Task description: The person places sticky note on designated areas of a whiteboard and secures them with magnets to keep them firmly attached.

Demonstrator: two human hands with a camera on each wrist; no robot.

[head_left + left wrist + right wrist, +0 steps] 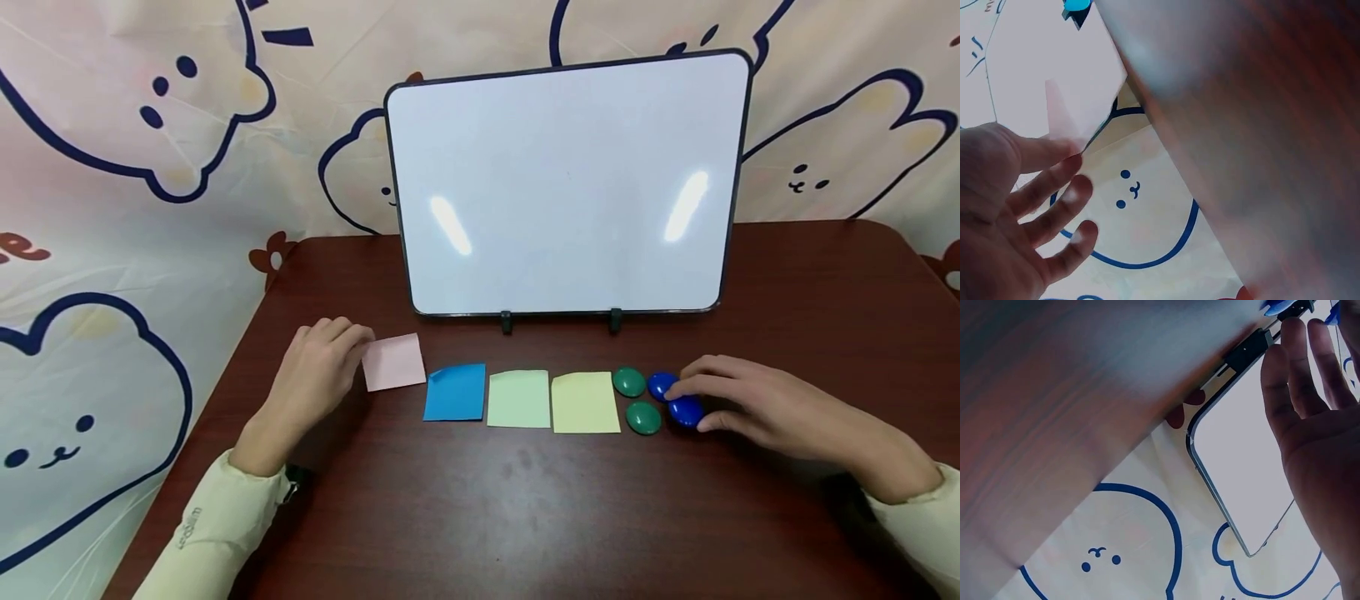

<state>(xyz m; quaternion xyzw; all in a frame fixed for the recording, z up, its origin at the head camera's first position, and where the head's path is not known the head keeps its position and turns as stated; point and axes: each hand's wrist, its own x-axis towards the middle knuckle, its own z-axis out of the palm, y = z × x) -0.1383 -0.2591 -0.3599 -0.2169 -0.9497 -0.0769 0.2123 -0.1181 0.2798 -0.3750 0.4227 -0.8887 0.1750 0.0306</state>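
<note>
In the head view my left hand (pixel 318 367) pinches a pink sticky note (pixel 396 363) by its left edge. The left wrist view shows thumb and forefinger on the note's corner (pixel 1063 115), the other fingers spread apart. Right of it lie a blue sticky note (pixel 455 393), a light green one (pixel 519 400) and a yellow one (pixel 587 403) in a row. My right hand (pixel 757 404) holds a glossy round blue magnet (pixel 686 412), forefinger and thumb on either side. Another blue magnet (pixel 661 385) sits just behind it, beside two green magnets (pixel 643 418).
A whiteboard (pixel 570 183) with a black frame stands behind the notes on small black feet (pixel 615 322). Everything rests on a dark brown wooden table (pixel 525 517). A cartoon-printed cloth (pixel 90 233) hangs behind and to the left.
</note>
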